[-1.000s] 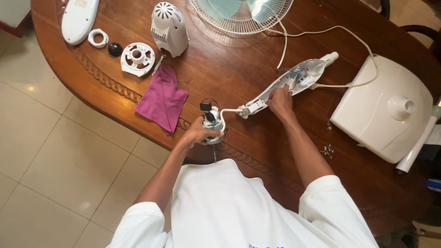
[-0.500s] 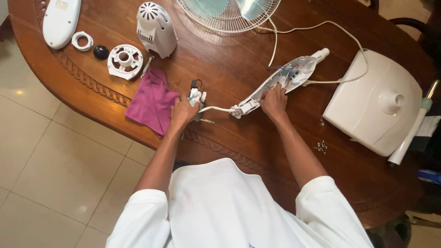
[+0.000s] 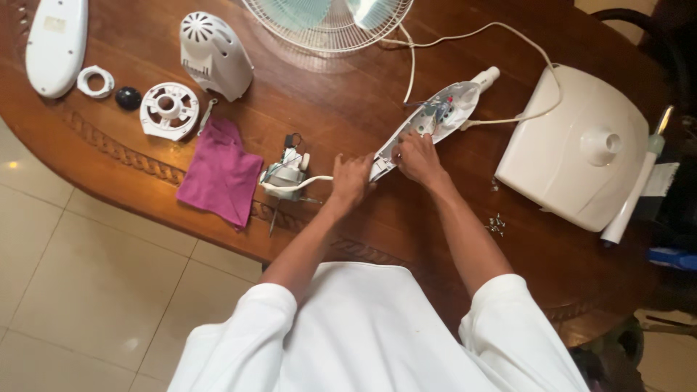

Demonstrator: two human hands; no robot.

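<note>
The left hand (image 3: 352, 180) has let go of the small motor (image 3: 287, 174), now lying just left of it, and grips the long white open housing (image 3: 428, 123) with the right hand (image 3: 417, 156); wiring shows inside.

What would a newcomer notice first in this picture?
Both hands meet at the table's middle: the left hand and right hand grip the opened white control housing. Left of them lie a small motor and a magenta cloth; the fan grille sits at the far edge.
</note>
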